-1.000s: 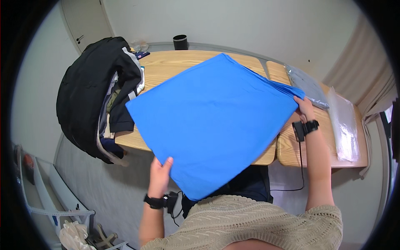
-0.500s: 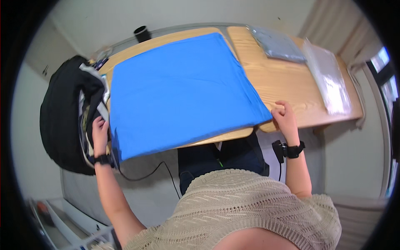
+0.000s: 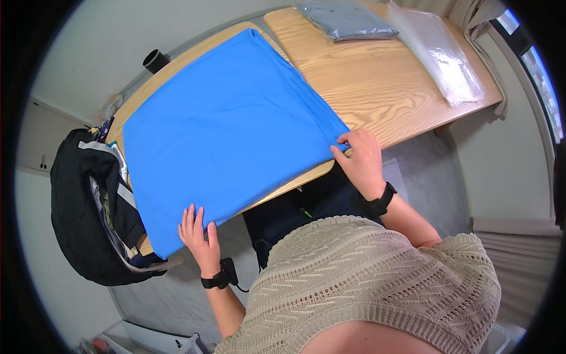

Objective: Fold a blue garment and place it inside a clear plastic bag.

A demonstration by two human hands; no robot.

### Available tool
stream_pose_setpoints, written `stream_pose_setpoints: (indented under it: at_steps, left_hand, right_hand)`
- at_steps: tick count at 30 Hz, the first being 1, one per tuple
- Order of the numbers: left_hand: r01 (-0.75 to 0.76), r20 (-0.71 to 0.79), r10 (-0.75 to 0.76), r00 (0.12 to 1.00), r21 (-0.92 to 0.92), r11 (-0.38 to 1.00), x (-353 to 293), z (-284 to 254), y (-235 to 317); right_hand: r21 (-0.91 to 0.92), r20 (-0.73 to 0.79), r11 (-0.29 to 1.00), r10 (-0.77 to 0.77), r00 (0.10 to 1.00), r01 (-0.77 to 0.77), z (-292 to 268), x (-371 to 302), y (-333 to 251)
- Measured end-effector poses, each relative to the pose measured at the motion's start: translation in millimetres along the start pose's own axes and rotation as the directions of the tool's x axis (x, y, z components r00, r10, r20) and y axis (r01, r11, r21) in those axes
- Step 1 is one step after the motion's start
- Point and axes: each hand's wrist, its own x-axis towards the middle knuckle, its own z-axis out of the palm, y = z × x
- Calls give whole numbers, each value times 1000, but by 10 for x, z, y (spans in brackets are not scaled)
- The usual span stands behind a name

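A large blue cloth [image 3: 218, 130], folded into a flat rectangle, covers most of the left wooden table and overhangs its near left corner. My left hand [image 3: 199, 239] lies with fingers stretched and thumb apart on the cloth's near edge, left of the middle. At the near right corner my right hand [image 3: 362, 159] has its thumb and curled forefinger closed on the cloth's edge; the other fingers are partly hidden behind the hand. Shallow creases run along the cloth's right side.
A black bag [image 3: 76, 218] stuffed with clothes stands against the table's left side. On the right table [image 3: 354, 82] lie a grey garment in a clear bag [image 3: 348, 22] and clear plastic bags [image 3: 436, 56]. Behind the left table is a black bin [image 3: 155, 61].
My left hand has moved from beside the black bag onto the cloth's near edge. My right hand has come in onto the near right corner. The whole view has turned and shifted.
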Motion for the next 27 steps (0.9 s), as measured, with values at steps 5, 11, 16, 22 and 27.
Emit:
stream_pose_setpoints:
  at_steps: [5, 11, 16, 22, 27]
  left_hand:
    - [-6, -57, 9, 998, 56, 998, 2, 79, -20]
    - [-7, -46, 11, 999, 87, 996, 3, 92, -12]
    - [-7, -46, 11, 999, 90, 996, -7, 85, -8]
    - [-1, -38, 5, 999, 96, 995, -8, 78, 2]
    - [1, -37, 2, 999, 84, 996, 6, 87, 9]
  right_hand:
    - [-64, -3, 993, 95, 995, -95, -14, 9, -81]
    - [17, 16, 1000, 17, 1000, -18, -57, 117, 7]
    - [652, 212, 632, 379, 901, -420, -168, 239, -81]
    - [372, 58, 876, 308, 950, -307, -385, 473, 282]
    - [224, 85, 974, -30, 996, 10, -552, 271, 108]
